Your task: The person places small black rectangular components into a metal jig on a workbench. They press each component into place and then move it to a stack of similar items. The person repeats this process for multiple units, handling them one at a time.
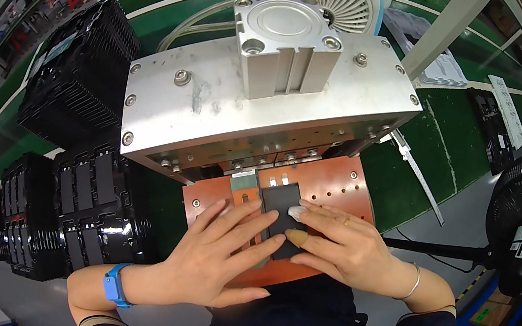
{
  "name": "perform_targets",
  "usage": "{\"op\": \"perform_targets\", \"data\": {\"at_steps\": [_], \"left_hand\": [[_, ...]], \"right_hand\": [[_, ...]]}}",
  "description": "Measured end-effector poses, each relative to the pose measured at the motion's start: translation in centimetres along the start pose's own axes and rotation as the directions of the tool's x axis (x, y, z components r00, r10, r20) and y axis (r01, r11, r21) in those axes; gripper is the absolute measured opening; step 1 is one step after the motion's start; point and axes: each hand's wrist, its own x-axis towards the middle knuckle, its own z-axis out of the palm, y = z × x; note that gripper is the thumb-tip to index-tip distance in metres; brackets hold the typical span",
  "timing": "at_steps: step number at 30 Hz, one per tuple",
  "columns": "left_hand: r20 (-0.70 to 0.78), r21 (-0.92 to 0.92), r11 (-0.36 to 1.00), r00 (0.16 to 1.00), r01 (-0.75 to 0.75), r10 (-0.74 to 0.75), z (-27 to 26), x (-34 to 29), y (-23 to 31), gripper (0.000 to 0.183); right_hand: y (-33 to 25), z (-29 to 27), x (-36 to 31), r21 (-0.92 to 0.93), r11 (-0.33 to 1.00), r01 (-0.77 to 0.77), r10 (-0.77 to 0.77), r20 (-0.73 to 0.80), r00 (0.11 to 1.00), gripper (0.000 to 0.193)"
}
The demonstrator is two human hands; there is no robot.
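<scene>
Dark rectangular slab [283, 221], flat on orange plate [348, 191]

Left fingers [253, 229] spread, palm down; right fingers [329, 225] pointing left.

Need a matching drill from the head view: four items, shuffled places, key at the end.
1. dark flat piece
2. blue wristband
3. metal bangle
4. white fan

A. around the right wrist
B. beyond the silver press
C. on the orange plate, at the right hand's fingertips
D. around the left wrist

Pairs: 1-C, 2-D, 3-A, 4-B
</scene>
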Motion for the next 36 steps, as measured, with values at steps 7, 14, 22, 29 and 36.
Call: {"op": "perform_targets", "data": {"at_steps": [7,14,22,29,36], "left_hand": [[0.010,-0.007,1.000,1.000,0.025,-0.025,-0.3,0.6,-0.8,0.063],[-0.013,-0.004,1.000,1.000,0.019,-0.019,0.2,0.6,-0.9,0.061],[-0.043,-0.012,1.000,0.999,0.002,-0.003,0.2,0.6,-1.1,0.051],[-0.279,-0.092,0.996,0.960,-0.016,-0.010,-0.2,0.3,-0.5,0.043],[-0.258,-0.758,0.637,0.831,0.141,-0.492,-0.7,-0.4,0.7,0.024]], "right_hand": [[1.4,-0.2,1.7,-0.013,1.000,0.017,-0.017,0.010,1.000,0.032],[1.0,-0.5,1.9,-0.010,1.000,-0.010,0.010,0.066,0.998,0.029],[-1.4,-2.1,2.4,0.428,0.853,-0.298,0.174,0.306,0.936,0.032],[0.8,-1.9,4.5,0.786,0.219,-0.578,0.601,0.358,0.714,0.026],[-1.4,-1.4,4.2,0.761,0.426,-0.489,0.585,0.181,0.791,0.025]]}}
